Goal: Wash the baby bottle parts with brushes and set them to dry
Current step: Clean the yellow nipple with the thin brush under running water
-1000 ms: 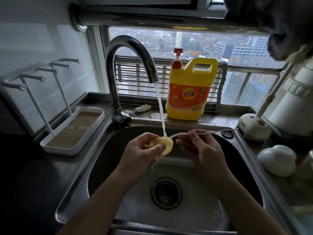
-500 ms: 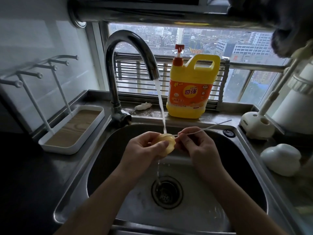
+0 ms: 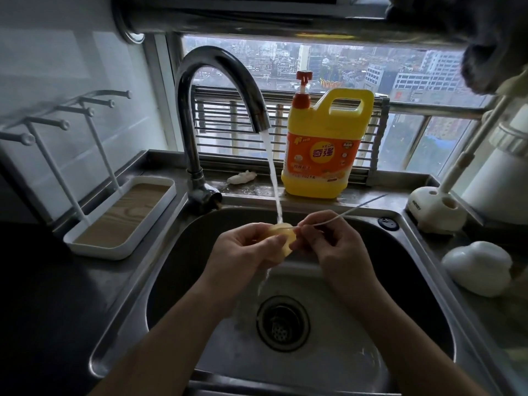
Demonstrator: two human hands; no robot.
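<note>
nipple point(image 3: 281, 241): pale yellow, translucent, rounded. Held in left hand point(image 3: 243, 250) above the sink point(image 3: 428, 324), thumb laid across its near face. Water stream point(image 3: 274, 181) lands on its top edge.
thin brush point(image 3: 343, 213): white wire-like stem, pinched by right hand point(image 3: 328, 244) right at the nipple's edge. Tip is hidden at the nipple; free end is angled up and to the right.
rack point(image 3: 97, 250): white tray with wood-grain floor, 2 slanted posts, 5 pegs. Set on the counter left of the sink.
long brush point(image 3: 468, 155): white handle stood tilted in a white holder point(image 3: 434, 212), right of the sink. Head can't be made out.
</note>
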